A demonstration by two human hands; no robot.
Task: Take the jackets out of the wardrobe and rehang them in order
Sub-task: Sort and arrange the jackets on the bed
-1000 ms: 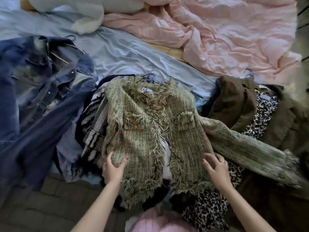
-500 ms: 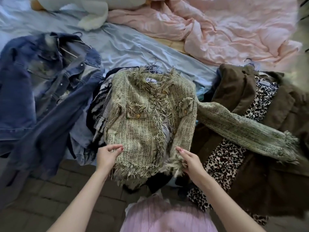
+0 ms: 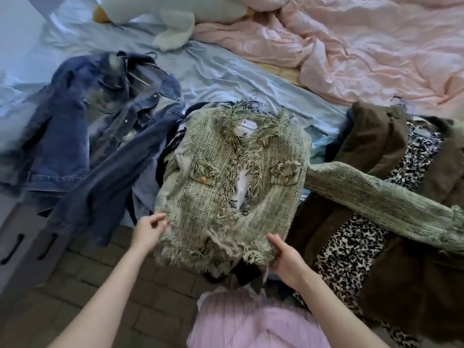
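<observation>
- Since a moment ago both my hands have drawn the green tweed jacket (image 3: pixel 233 177) nearer, its fringed hem bunched up.
- At 7 o'clock my left hand (image 3: pixel 148 231) pinches the hem's left corner; at 5 o'clock my right hand (image 3: pixel 286 257) grips the right corner.
- Brick-patterned floor (image 3: pixel 140 292) lies beneath my arms.
- At 3 o'clock the jacket's sleeve lies across a brown coat (image 3: pixel 391 270) with leopard lining.
- At 10 o'clock a denim jacket (image 3: pixel 100 121) lies on the blue sheet (image 3: pixel 226 76).
- At 1 o'clock, a rumpled pink duvet (image 3: pixel 364 46).
</observation>
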